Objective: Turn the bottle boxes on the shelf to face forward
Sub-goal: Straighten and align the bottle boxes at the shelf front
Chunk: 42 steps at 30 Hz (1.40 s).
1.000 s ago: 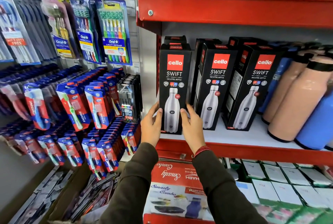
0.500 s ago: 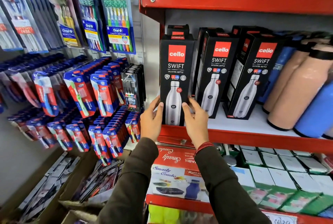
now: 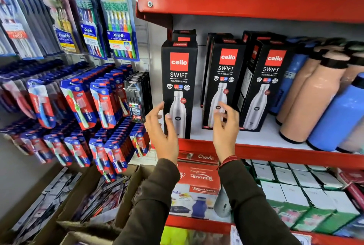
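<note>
Three black "cello SWIFT" bottle boxes stand on the white shelf (image 3: 264,138) with its red front edge. The left box (image 3: 179,79) faces straight forward at the shelf's left end. The middle box (image 3: 224,79) and the right box (image 3: 266,85) are angled, showing their left sides. More black boxes stand behind them. My left hand (image 3: 161,128) is open just in front of the left box's lower left edge, not gripping it. My right hand (image 3: 226,124) hovers open in front of the middle box's lower part, fingers spread.
Peach bottles (image 3: 307,99) and blue bottles (image 3: 338,114) stand on the same shelf at right. Toothbrush packs (image 3: 118,28) hang on the wall grid at left. A red shelf (image 3: 246,0) runs overhead. Boxed goods (image 3: 199,183) fill the shelf below.
Both hands have let go of the left box and drawn apart. My right hand has shifted right, in front of the middle box. The left box stands facing forward.
</note>
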### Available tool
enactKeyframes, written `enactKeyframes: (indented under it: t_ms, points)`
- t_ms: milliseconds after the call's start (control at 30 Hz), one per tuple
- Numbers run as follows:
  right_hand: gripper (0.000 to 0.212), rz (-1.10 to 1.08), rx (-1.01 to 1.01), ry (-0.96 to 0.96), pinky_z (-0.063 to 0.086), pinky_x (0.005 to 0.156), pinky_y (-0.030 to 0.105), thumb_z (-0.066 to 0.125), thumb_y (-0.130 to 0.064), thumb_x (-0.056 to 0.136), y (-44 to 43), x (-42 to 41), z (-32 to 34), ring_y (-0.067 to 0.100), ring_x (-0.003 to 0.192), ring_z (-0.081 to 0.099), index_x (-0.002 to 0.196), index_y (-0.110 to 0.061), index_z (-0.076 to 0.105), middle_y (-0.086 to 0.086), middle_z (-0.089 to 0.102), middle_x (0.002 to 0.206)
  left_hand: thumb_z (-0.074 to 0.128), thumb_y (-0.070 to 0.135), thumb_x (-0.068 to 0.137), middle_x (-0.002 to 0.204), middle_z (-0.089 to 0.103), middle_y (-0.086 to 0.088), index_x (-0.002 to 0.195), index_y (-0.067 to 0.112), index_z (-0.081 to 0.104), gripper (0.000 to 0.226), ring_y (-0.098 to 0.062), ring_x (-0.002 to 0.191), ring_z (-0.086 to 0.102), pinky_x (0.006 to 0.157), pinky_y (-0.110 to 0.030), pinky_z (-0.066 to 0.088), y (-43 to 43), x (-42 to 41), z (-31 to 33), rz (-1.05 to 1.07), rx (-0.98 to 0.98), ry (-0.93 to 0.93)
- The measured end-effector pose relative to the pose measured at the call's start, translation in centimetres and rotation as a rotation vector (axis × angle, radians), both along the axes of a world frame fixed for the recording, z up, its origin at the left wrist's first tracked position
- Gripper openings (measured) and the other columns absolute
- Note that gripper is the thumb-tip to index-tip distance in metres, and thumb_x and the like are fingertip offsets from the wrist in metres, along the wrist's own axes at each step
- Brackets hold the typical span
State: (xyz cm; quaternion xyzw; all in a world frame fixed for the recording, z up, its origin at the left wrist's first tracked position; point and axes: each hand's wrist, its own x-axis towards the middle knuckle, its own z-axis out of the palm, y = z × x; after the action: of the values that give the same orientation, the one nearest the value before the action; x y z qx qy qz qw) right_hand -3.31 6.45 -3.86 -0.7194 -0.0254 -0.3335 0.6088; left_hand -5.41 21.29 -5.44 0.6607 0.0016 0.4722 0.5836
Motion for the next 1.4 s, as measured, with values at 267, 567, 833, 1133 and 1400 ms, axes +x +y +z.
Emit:
enactKeyframes:
  t_ms: [267,567,833,1133,1400]
  points:
    - [0.045,0.006,-0.042,0.139,0.032,0.118,0.04,0.05,-0.023,0.101,-4.0,3.1,1.4,0.023,0.139,0.041,0.144,-0.014,0.043,0.008,0.04,0.149,0.039,0.011,0.104,0.144,0.05,0.005,0.142,0.018,0.047,0.039,-0.013,0.137,0.045,0.115,-0.033,0.037,-8.0,1.1,1.6,-0.325,0.23,-0.109]
    - [0.048,0.099,-0.09,0.321,0.028,0.104,0.024,0.042,-0.027,0.104,-5.4,6.2,0.9,0.029,0.142,0.039,0.148,-0.009,0.037,0.015,0.043,0.153,0.032,0.019,0.107,0.16,0.032,-0.014,0.153,0.007,0.027,0.048,-0.031,0.147,0.033,0.119,-0.029,0.025,-11.0,8.3,2.2,-0.454,-0.059,0.461]
    - [0.048,0.108,-0.088,0.317,0.03,0.099,0.022,0.045,-0.032,0.102,-6.0,6.0,0.3,0.029,0.136,0.047,0.146,-0.011,0.041,0.015,0.052,0.145,0.038,0.031,0.105,0.149,0.051,-0.011,0.146,0.014,0.044,0.045,-0.026,0.14,0.045,0.102,-0.018,0.028,-10.8,8.2,1.3,-0.435,-0.154,0.512]
    - [0.048,0.139,-0.068,0.264,0.034,0.102,0.021,0.051,-0.039,0.099,-6.5,2.0,-0.7,0.008,0.126,0.05,0.142,-0.018,0.048,-0.002,0.056,0.138,0.045,0.036,0.102,0.126,0.063,0.002,0.136,0.019,0.057,0.04,-0.01,0.115,0.052,0.097,-0.023,0.033,-10.1,4.4,0.2,-0.388,-0.138,0.475]
    - [0.038,0.108,-0.095,0.226,0.042,0.089,0.015,0.055,-0.044,0.094,-7.1,-0.6,-0.8,-0.011,0.096,0.06,0.13,-0.031,0.058,-0.03,0.06,0.098,0.046,0.042,0.101,0.129,0.063,0.004,0.138,0.021,0.055,0.044,-0.007,0.115,0.052,0.099,-0.023,0.035,-10.0,1.5,-0.4,-0.324,-0.101,0.458]
